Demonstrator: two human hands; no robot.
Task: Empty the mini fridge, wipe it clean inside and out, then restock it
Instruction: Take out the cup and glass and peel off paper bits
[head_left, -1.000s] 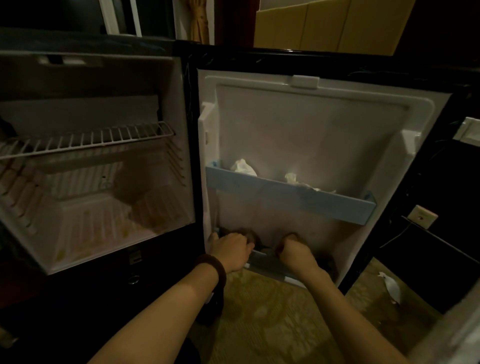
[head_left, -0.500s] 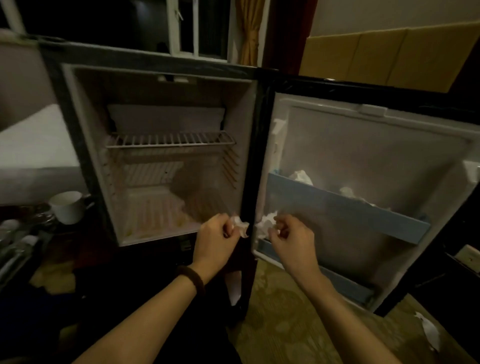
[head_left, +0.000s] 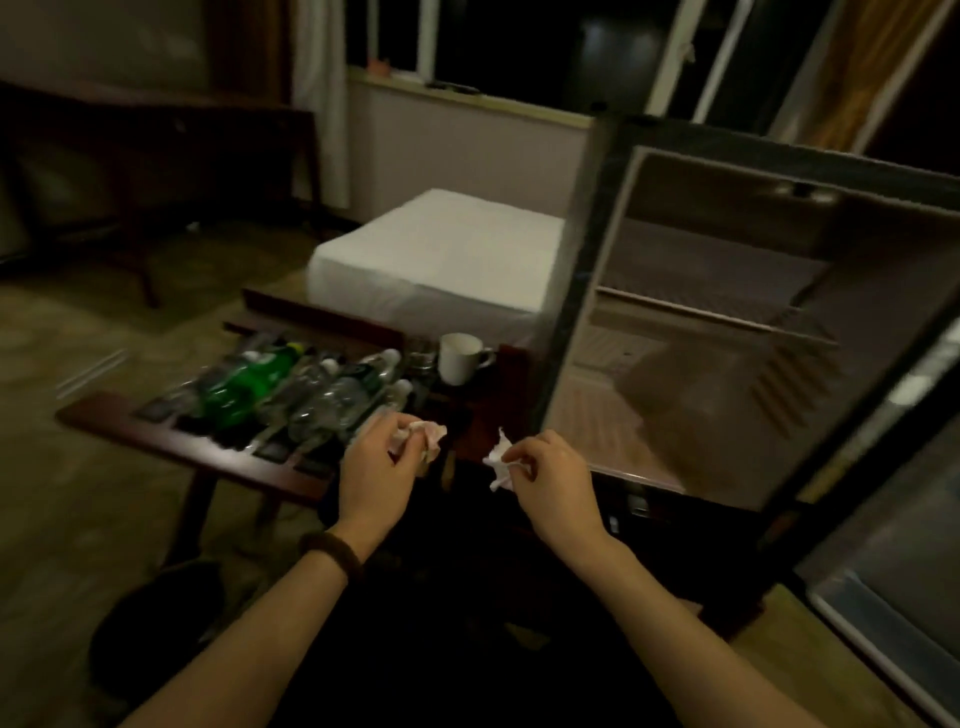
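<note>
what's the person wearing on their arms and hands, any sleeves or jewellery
Both forearms are bare, with no sleeves in view. The left hand has a dark, chunky bracelet round its wrist. The right hand and its wrist carry nothing: no gloves, watch or rings show in this dim picture.

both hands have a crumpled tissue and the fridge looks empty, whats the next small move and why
Probably set both wads aside. The left hand grips one tissue, the right hand pinches another, so neither is free. The fridge stands open and bare, and the bottles wait on the tray.
</note>
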